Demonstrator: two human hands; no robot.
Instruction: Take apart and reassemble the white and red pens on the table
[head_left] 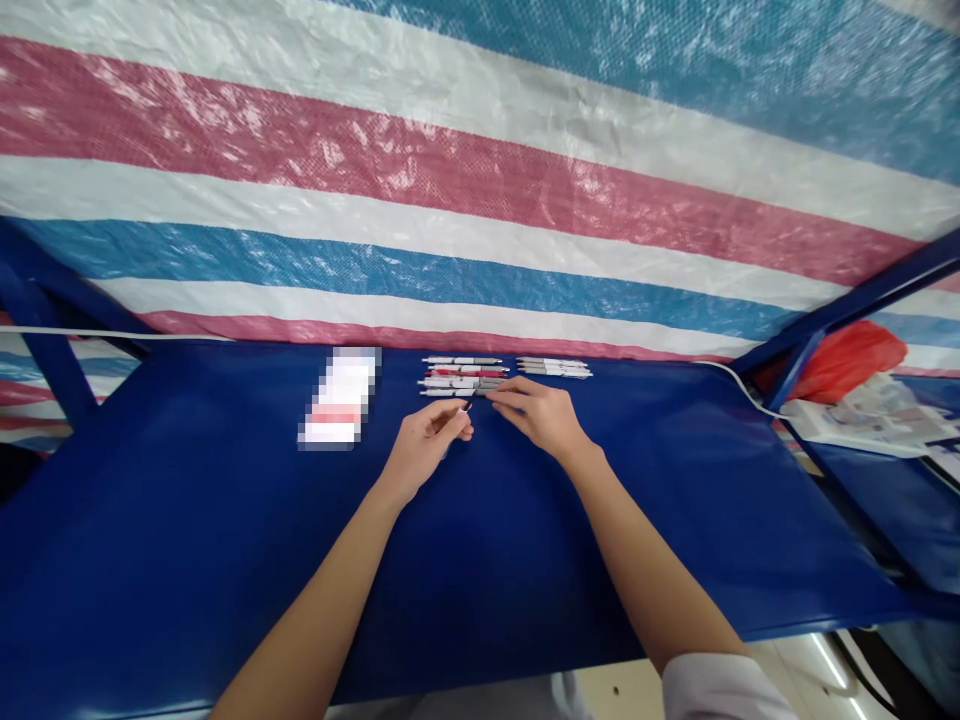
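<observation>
My left hand [429,442] is closed around a slim pen [470,404]. Its dark end pokes up past the fingertips, and the rest is mostly covered by the fingers. Close by on the right, the thumb and fingers of my right hand [546,412] are pinched together at the near edge of a group of pens. What they grip, if anything, is too small to make out. That group holds several white and grey pens [454,384] and a red pen [465,373], lying side by side. Beyond my right hand lies a second group of white-grey pens [555,367].
A blurred-out white and pink item [341,398] lies left of the pens on the blue table [495,580]. Striped plastic sheeting [450,220] hangs behind. Blue frame bars stand at both sides. At right are a red plastic bag [847,360] and a white cable [739,385].
</observation>
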